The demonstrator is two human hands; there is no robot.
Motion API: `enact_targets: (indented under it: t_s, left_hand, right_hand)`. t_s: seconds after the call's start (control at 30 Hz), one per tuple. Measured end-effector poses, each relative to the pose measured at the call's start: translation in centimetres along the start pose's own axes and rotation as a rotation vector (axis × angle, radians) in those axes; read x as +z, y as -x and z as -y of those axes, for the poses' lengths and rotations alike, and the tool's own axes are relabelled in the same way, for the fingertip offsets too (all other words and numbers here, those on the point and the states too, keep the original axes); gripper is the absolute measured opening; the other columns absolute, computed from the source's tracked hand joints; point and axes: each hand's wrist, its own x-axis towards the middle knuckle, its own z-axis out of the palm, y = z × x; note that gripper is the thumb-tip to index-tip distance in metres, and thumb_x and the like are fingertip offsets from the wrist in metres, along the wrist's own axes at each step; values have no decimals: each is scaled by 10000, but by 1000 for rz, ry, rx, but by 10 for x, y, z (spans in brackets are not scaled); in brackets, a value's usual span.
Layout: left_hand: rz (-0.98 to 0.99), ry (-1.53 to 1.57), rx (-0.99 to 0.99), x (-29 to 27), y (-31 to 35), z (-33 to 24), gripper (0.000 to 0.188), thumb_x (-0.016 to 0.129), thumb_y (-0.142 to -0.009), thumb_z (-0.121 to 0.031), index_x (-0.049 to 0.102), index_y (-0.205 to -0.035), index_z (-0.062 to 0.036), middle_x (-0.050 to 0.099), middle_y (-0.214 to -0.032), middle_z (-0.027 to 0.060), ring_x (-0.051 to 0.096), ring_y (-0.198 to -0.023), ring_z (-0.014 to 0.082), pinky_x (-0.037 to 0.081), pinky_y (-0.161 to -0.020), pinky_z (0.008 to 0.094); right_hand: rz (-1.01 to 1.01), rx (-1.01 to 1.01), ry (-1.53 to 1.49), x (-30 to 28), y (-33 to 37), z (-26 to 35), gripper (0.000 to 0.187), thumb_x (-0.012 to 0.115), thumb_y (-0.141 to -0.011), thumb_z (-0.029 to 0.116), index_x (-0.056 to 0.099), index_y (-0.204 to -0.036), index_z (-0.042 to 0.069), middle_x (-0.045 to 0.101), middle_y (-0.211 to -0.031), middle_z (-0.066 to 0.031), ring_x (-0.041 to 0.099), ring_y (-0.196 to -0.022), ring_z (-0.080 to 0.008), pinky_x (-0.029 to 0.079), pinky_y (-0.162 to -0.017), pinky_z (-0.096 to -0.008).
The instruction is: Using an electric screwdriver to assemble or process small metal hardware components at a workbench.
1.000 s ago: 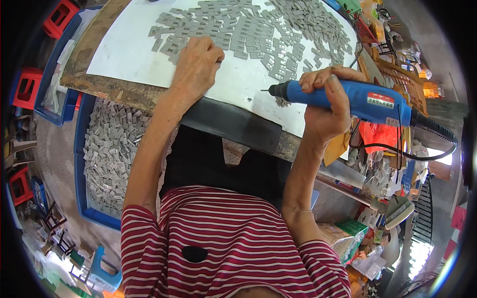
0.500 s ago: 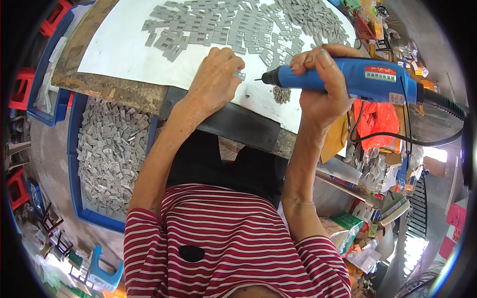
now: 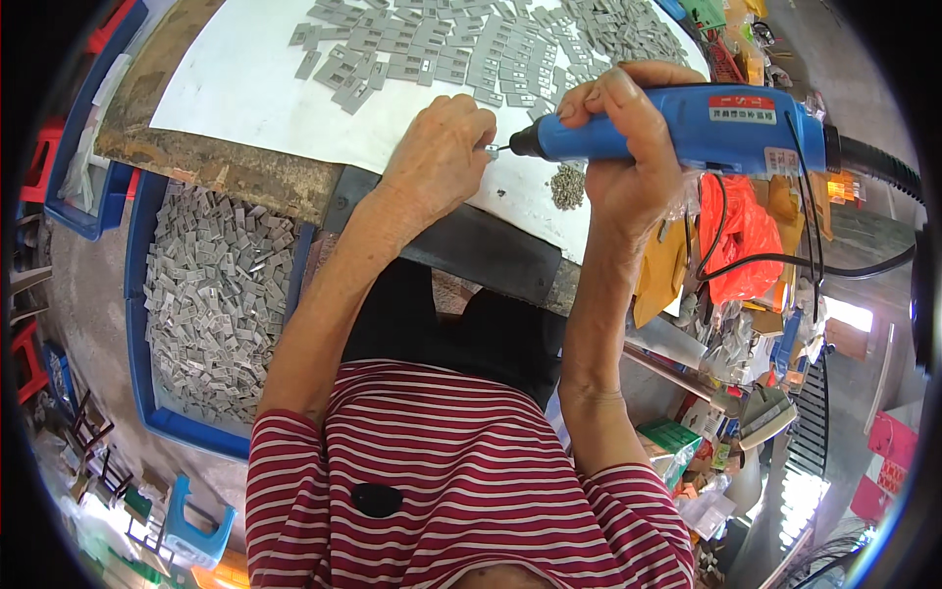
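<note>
left hand (image 3: 437, 152): above the near part of the white sheet (image 3: 265, 113), fingers bent and nearly closed, thumb and fingertips pinching a small grey piece (image 3: 493, 150).
small grey piece: poking out at the right of those fingertips, partly hidden by them, just at the driver's bit.
right hand (image 3: 646, 152): wrapped around the body of a blue electric screwdriver (image 3: 706, 123), fingers over its top, thumb laid across its side.
blue electric screwdriver: held roughly level, black nose toward the left; the thin bit reaches the pinched piece, though whether it touches cannot be told.
black cable (image 3: 883, 162): leaving the driver's rear end, running right.
heap of tiny metal bits (image 3: 566, 188): on the sheet, below the driver's nose; too small to tell their exact shape.
flat grey pieces (image 3: 442, 51): spread beyond the left hand, some in close rows, with a denser pile (image 3: 633, 37) at the far right.
blue tray (image 3: 191, 434): beside the worn table (image 3: 221, 184), at the left, full of loose grey pieces (image 3: 221, 309).
red plastic bag (image 3: 741, 236): right of the right forearm, below the driver.
</note>
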Motion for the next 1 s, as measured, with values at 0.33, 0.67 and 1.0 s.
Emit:
enact_targets:
  t_s: [0.33,0.67,1.0]
  left_hand:
    - [12,15,-28,0,-1,0,122,601,-688,1,523,-783,-4,501,-759,94,502,-754,249,421,-687,334]
    - [-13,17,-28,2,0,1,146,618,-675,16,515,-776,-3,504,-753,91,504,-755,251,425,-688,335]
    - [19,3,-70,-1,-3,-3,101,655,-684,-33,570,-735,-17,527,-791,107,513,-824,288,440,-742,369]
  right_hand:
    - [8,4,50,4,-4,-6,209,677,-667,-27,537,-823,-27,572,-624,-106,596,-497,-192,504,-473,-286]
    - [26,11,65,3,-5,-10,207,688,-665,-19,544,-814,-23,573,-617,-106,605,-498,-195,516,-479,-291]
    - [43,10,99,4,-6,-11,188,689,-672,-6,547,-795,-24,573,-606,-95,606,-503,-182,508,-484,-274]
